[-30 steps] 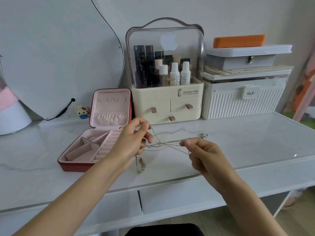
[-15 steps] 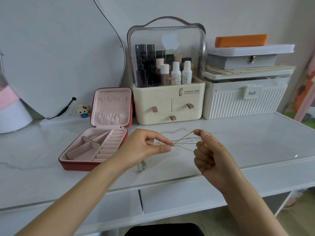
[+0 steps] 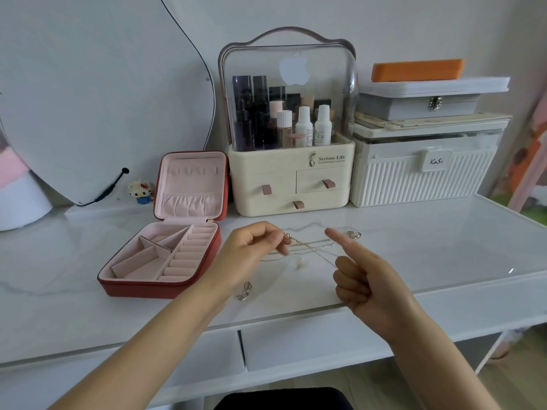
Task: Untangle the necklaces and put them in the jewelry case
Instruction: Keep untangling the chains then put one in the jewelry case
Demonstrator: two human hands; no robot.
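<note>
Several thin tangled necklaces (image 3: 310, 247) stretch in crossing strands above the white desk between my hands. My left hand (image 3: 251, 255) pinches one chain end with a small ring between thumb and fingertips. My right hand (image 3: 367, 279) has its index finger pointing straight out and the other fingers curled, and the strands run into it by the thumb. Just beyond that finger lies a clasp (image 3: 354, 234). A small pendant (image 3: 300, 264) dangles mid-span, and a chain end (image 3: 245, 291) hangs below my left wrist. The red jewelry case (image 3: 142, 291) lies open at the left, its pink compartments holding nothing.
A cream cosmetics organiser (image 3: 291, 184) with drawers stands behind the hands, a white ribbed box (image 3: 423, 179) with stacked cases to its right. At the back left a large mirror (image 3: 103, 99) leans, with a small toy figure (image 3: 141, 190) by the case lid.
My right index finger has straightened out from its pinch. My left hand has shifted its pinch to a chain end, and the strands now spread wider between the hands.
</note>
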